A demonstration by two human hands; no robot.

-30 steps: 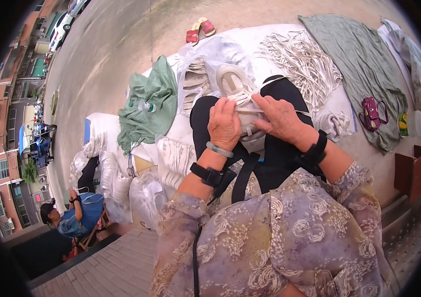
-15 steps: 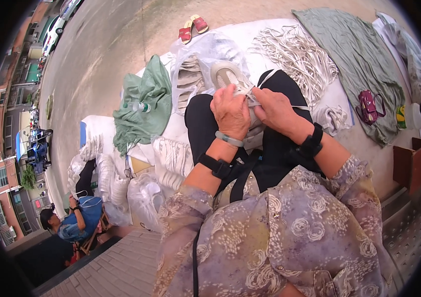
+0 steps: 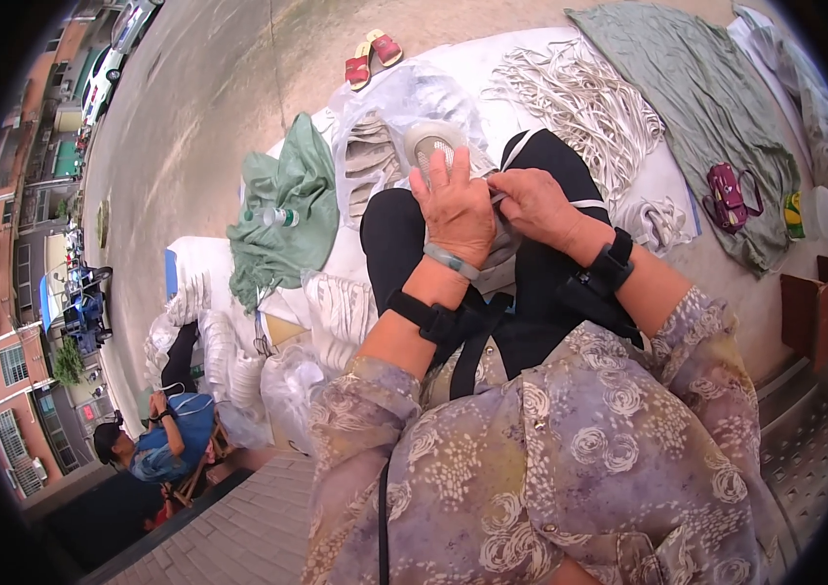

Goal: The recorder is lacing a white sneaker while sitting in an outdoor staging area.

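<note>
A beige and white mesh sneaker [image 3: 430, 139] is held between my knees, its toe pointing away. Over its upper lies my left hand [image 3: 457, 216], fingers stretched out and spread, hiding much of the lacing. My right hand [image 3: 538, 207] is closed in a pinch at the sneaker's right side, on a white shoelace that is mostly covered by the fingers. A loose white lace [image 3: 589, 204] rests across my right thigh.
Beyond my knees, a clear plastic bag [image 3: 414, 93] holds several shoe parts. A heap of white laces [image 3: 589, 107] lies right of it. Green cloth with a bottle [image 3: 282, 216] is at left, near stacked white shoe parts [image 3: 224, 361]. A co-worker [image 3: 165, 434] sits far left.
My left hand's fingers have lifted from a curled grip and spread out over the sneaker. My right hand has drawn slightly closer together in a pinch. The view has shifted slightly.
</note>
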